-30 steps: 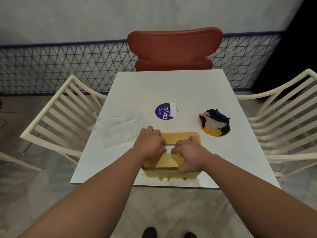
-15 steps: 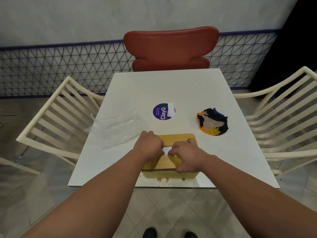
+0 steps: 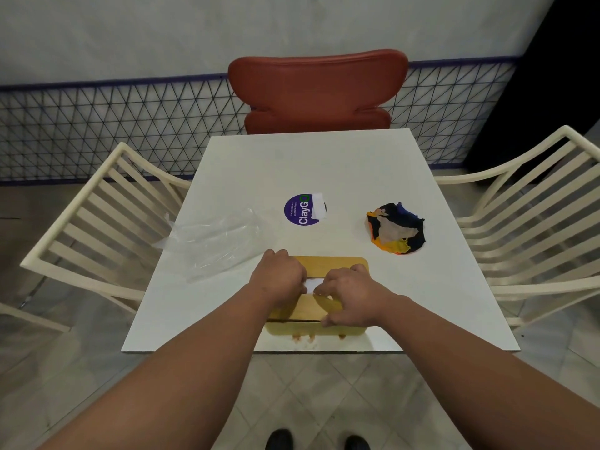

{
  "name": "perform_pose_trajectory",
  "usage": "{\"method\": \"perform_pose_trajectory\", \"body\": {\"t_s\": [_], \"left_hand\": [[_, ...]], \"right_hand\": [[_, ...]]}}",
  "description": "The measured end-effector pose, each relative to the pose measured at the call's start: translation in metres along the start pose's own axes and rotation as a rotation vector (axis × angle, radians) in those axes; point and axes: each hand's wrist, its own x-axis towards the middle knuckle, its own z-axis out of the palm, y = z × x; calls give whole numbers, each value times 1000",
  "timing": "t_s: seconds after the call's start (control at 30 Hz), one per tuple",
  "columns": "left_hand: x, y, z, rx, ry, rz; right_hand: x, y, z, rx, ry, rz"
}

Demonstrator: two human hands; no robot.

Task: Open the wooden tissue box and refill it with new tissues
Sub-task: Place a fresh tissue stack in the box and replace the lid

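Note:
The wooden tissue box stands at the near edge of the white table. A strip of white tissue shows in the slot of its lid. My left hand lies on the left part of the lid, its fingers curled down at the slot. My right hand covers the right part, with fingertips at the slot and the thumb on the lid's near edge. A dark gap runs along the near edge under the lid. The hands hide most of the lid.
A crumpled clear plastic wrapper lies left of the box. Farther back are a purple round sticker and a bunched multicoloured cloth. Cream slatted chairs flank the table and a red chair stands at the far end.
Both hands stay on the box lid in nearly the same place. Only the view shifts slightly.

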Motion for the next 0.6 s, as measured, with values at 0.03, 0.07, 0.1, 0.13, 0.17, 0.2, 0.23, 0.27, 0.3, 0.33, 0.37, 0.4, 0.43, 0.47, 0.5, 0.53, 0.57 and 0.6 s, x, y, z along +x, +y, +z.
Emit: {"method": "perform_pose_trajectory", "body": {"t_s": [0.03,0.07,0.1,0.13,0.17,0.2,0.23,0.27,0.3,0.33,0.37,0.4,0.43,0.47,0.5,0.53,0.57,0.6], "left_hand": [[0,0,0,-5,1,-3],[1,0,1,-14,0,-7],[1,0,3,-26,0,-14],[1,1,4,-43,1,-21],[1,1,5,-63,6,-25],[1,1,7,-87,16,-24],[0,1,8,-116,30,-14],[-2,0,8,-148,52,6],[-5,-1,7,-183,70,30],[-7,-3,7,-225,83,52],[-10,-5,6,-272,90,70],[-12,-7,6,-318,90,79],[-14,-9,5,-353,85,82],[-15,-11,5,-373,74,82],[-16,-12,4,-383,63,81],[-17,-13,4,-392,54,77],[-17,-13,3,-400,48,69],[-18,-12,3,-408,45,57]], "right_hand": [[-1,2,0,44,64,43],[-1,4,0,67,138,90],[-1,7,1,63,194,135],[-1,10,2,50,219,174],[0,12,4,48,220,202],[1,13,6,54,209,216],[2,14,7,67,197,222],[3,14,8,80,188,223],[4,14,8,92,180,220],[6,13,7,102,171,215],[7,12,7,110,161,208],[8,11,7,112,150,204],[8,10,7,110,142,202],[9,9,6,109,143,203],[9,9,6,108,147,205],[9,9,6,105,151,203],[8,9,6,99,153,196],[8,9,6,93,159,186]]}}
